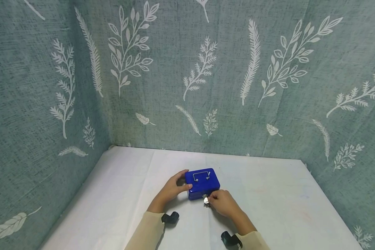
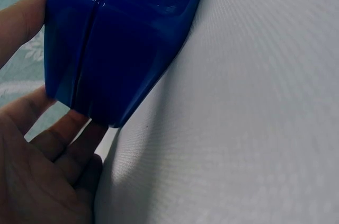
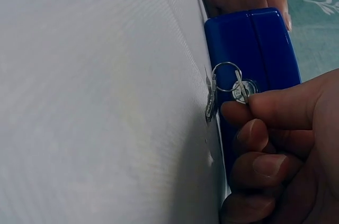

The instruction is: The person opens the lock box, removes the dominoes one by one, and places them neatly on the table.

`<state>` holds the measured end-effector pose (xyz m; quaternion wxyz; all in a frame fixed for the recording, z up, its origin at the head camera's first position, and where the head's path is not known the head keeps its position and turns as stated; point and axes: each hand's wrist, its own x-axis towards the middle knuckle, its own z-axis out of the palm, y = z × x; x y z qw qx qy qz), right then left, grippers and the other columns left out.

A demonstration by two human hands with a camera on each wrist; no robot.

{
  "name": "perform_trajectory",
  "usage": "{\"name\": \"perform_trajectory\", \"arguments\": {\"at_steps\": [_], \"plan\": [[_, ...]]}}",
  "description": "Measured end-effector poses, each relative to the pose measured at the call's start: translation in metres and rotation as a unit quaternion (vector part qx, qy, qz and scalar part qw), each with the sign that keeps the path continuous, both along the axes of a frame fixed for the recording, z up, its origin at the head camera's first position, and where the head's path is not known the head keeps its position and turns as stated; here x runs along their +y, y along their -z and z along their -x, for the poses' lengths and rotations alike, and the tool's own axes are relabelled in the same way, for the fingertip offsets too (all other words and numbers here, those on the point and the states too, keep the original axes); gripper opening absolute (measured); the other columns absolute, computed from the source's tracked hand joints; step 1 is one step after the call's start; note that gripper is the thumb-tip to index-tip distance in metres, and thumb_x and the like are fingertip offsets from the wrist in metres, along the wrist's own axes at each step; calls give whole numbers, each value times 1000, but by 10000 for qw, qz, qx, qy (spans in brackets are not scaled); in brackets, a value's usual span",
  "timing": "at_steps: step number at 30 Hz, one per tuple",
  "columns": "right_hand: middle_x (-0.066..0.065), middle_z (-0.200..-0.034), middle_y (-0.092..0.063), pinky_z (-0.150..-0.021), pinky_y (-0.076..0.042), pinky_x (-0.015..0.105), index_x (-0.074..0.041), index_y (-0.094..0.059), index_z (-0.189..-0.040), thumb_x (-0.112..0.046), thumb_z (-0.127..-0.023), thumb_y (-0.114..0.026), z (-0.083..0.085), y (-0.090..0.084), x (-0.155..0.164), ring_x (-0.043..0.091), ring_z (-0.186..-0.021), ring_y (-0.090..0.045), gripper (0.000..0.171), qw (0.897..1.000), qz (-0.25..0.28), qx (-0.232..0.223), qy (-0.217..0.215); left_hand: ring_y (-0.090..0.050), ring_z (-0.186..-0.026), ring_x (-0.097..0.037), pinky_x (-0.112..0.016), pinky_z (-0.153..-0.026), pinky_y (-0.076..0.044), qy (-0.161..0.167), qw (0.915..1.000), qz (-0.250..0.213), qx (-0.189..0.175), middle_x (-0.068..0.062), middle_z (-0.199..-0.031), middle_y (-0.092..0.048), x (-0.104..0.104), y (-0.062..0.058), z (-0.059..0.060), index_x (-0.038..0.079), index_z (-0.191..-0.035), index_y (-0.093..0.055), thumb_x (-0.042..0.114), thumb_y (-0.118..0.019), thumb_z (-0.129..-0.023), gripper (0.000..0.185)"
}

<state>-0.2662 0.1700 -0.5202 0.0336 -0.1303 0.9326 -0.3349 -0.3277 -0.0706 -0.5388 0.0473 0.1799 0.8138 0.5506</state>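
Observation:
A blue metal cash box [image 1: 203,184] with a wire handle on its lid sits closed on the white-covered table. My left hand [image 1: 171,190] grips its left side, the thumb at the lid's front corner and the other fingers against the side and back. At the front of the box, my right hand [image 1: 224,203] pinches a small key [image 3: 241,82] between thumb and index finger. That key stands at the round silver lock [image 3: 252,87]; its tip is hidden. From it a wire ring [image 3: 226,63] carries more silver keys [image 3: 211,99], hanging close to the table.
White cloth [image 1: 268,201] covers the table around the box. Green-grey fabric walls [image 1: 231,132] with white leaf prints rise behind and at both sides. Dark wrist devices [image 1: 170,218] sit at both cuffs.

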Motion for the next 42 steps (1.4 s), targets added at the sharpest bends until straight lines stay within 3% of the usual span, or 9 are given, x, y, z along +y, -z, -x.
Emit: {"name": "perform_trajectory", "arguments": {"at_steps": [17, 20, 25, 27, 30, 32, 35, 38, 42], "plan": [[-6, -59, -49, -48, -35, 26, -14, -59, -65, -17, -92, -63, 3, -4, -3, 12, -57, -45, 27, 9992, -359, -146, 89, -52, -123, -31, -57, -106, -35, 5, 10000, -67, 34, -13, -133, -57, -1, -1, 0, 10, -147, -43, 38, -74, -85, 74], [-5, -61, -51, -49, -37, 27, -14, -62, -68, -19, -93, -64, 4, -2, 5, 12, -58, -46, 25, 9997, -4, -200, 117, -50, -124, -35, -60, -106, -33, -64, 9999, -83, 15, -17, -133, -56, 0, -8, -4, 7, -147, -41, 31, -74, -85, 74], [-5, -62, -52, -49, -40, 28, -11, -65, -73, -22, -92, -67, 11, 2, 29, 13, -58, -48, 22, 9958, 821, -240, 330, -48, -126, -35, -61, -107, -31, -138, 9999, 19, -8, -17, -134, -55, 3, -12, -5, 7, -149, -36, 34, -76, -84, 81], [-4, -64, -53, -51, -41, 27, -11, -66, -75, -20, -89, -71, 15, 2, 39, 14, -60, -48, 17, 9923, 1123, -168, 488, -48, -127, -32, -60, -108, -31, -142, 9999, 86, -50, -14, -136, -54, 4, -9, -1, 10, -151, -34, 41, -76, -82, 86], [1, -72, -58, -52, -43, 29, -8, -64, -82, -15, -82, -77, 25, 1, 48, 17, -66, -52, 15, 9807, 1796, -52, 769, -46, -129, -33, -60, -108, -31, -221, 9995, 174, -156, -14, -139, -52, 4, -14, -2, 11, -152, -32, 44, -78, -79, 92], [7, -85, -63, -58, -49, 30, -5, -63, -92, -11, -79, -80, 33, 1, 52, 21, -77, -58, 22, 9712, 2249, -80, 778, -44, -130, -34, -60, -108, -31, -267, 9991, 257, -209, -13, -140, -50, 3, -16, -3, 11, -152, -31, 45, -80, -76, 96], [17, -116, -62, -77, -55, 37, 0, -59, -118, -5, -75, -82, 44, 1, 55, 30, -105, -60, 49, 9613, 2708, -347, 364, -43, -132, -34, -58, -108, -32, -262, 9986, 412, -222, -13, -142, -48, 1, -16, -7, 10, -152, -30, 43, -84, -72, 102], [24, -140, -47, -97, -48, 48, 3, -44, -140, 3, -71, -81, 53, 1, 58, 41, -126, -47, 78, 9517, 2980, -692, -246, -43, -130, -34, -56, -108, -34, -179, 9981, 574, -133, -14, -141, -47, 0, -14, -9, 7, -151, -30, 41, -87, -68, 106], [24, -152, -31, -105, -39, 50, 3, -30, -149, 8, -67, -81, 62, -1, 59, 44, -136, -34, 97, 9434, 3072, -983, -779, -44, -129, -34, -54, -109, -33, -86, 9969, 776, 9, -15, -141, -46, 1, -12, -10, 6, -150, -29, 38, -90, -64, 111]]}}
